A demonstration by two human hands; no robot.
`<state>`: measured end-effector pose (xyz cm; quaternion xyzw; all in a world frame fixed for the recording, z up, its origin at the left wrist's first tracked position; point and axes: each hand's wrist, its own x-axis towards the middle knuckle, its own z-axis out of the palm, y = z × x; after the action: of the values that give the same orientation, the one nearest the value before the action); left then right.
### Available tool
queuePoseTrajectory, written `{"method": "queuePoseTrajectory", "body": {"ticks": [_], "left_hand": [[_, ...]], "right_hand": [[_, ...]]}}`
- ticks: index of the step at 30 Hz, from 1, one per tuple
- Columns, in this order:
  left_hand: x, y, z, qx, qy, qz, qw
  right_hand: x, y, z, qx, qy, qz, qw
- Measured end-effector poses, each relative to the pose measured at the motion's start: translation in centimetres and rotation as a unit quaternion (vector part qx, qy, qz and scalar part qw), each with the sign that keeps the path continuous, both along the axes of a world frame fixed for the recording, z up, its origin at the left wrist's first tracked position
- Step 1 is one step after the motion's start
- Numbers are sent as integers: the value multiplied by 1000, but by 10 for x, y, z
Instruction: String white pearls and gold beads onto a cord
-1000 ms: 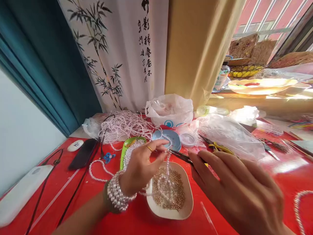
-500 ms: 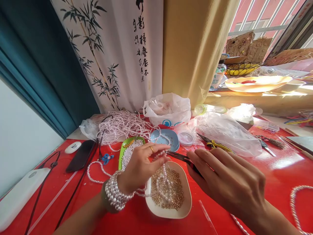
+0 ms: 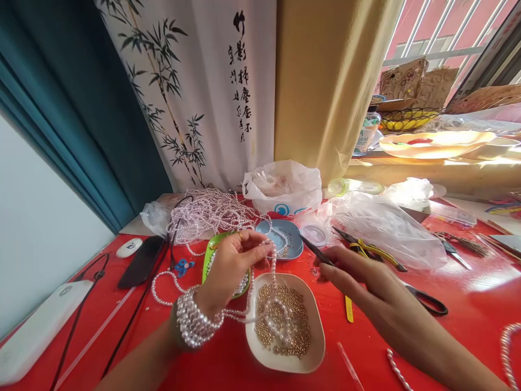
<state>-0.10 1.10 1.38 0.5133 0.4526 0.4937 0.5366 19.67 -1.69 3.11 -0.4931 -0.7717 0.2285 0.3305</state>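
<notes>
My left hand (image 3: 232, 263) pinches a strand of pink pearl beads (image 3: 274, 267) between thumb and fingers. A coiled pearl bracelet (image 3: 194, 320) wraps that wrist. The strand hangs into a white dish (image 3: 320, 331) of small gold beads (image 3: 299, 315), where a loop of it rests. My right hand (image 3: 366, 282) is closed around dark-jawed pliers (image 3: 314, 251), whose tip points up and left, apart from the strand. Their grip end is hidden by my fingers. A green tray (image 3: 207, 259) of pearls lies behind my left hand, and a blue dish (image 3: 296, 240) with small bits stands farther back.
A heap of pearl strands (image 3: 211, 209) and a plastic bag (image 3: 285, 184) stand at the back. Yellow-handled pliers (image 3: 376, 252) and black-handled scissors (image 3: 431, 303) lie at right. A phone (image 3: 140, 263), a white power bank (image 3: 52, 326) and cables are at left.
The pliers have come away from the strand as my right hand drew back to the right. My left hand still pinches the strand. The view has shifted slightly, uncovering the scissors.
</notes>
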Motion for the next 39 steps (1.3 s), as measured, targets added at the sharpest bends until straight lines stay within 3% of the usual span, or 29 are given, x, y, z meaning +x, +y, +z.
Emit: {"method": "queuePoseTrajectory", "body": {"ticks": [2,4,6,9,11,13,17,21,29,39], "left_hand": [[0,1,2,-15,-29,1,999],[-1,1,4,-31,-47,-12,998],[-2,0,5,-55,-63,-42,996],[-3,-2,8,-99,-73,-87,989],[-4,-4,9,-112,-74,-89,987],[-4,-4,10,-99,-74,-82,989],[-3,-5,9,-50,-47,-95,993],[-1,-8,8,-21,-11,-101,995],[-1,-12,8,1,17,-113,993],[-3,-13,9,5,33,-143,989]], "right_hand": [[-5,-2,-2,-202,141,75,966],[-11,-5,-6,-341,249,120,899],[-19,-8,-11,-417,311,146,841],[-26,-11,-15,-445,345,153,812],[-28,-12,-15,-443,341,133,818],[-29,-13,-15,-411,319,110,847],[-29,-12,-14,-248,231,62,939],[-29,-11,-16,-119,119,55,984],[-27,-8,-18,-62,-25,36,997],[-27,-7,-19,-41,-17,42,998]]}}
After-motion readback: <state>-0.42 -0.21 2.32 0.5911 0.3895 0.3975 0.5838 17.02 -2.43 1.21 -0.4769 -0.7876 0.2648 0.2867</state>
